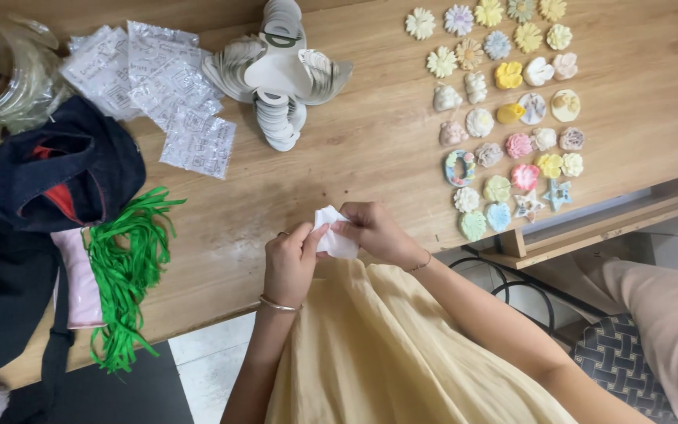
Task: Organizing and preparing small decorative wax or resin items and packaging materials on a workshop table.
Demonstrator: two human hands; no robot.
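White and crumpled, a small pouch (334,235) sits right between our two hands at the near edge of the wooden table (370,149), and that is where our eyes go in this head view. We have our left hand (288,263) on the left side of it, thumb and fingers pinched on its lower left corner, a thin bangle (278,305) round that wrist. Our right hand (372,232) comes in from the right and closes its fingertips on the upper edge, so the pouch is clamped from both sides, with most of its white body showing in the gap between the two grips, just above our pale yellow skirt (386,345). Looking out across the table, we see rows of pastel moulded flower and shell pieces (504,118) laid flat at the far right, well apart from the hands. Straight ahead of us lies a fanned heap of white round tags (276,71), and to its left a scatter of clear printed sachets (158,78). Further left, a bundle of green shredded strips (123,275) hangs over the table edge, beside a dark blue cloth bag (56,173) and a glass jar (5,71) in the corner.
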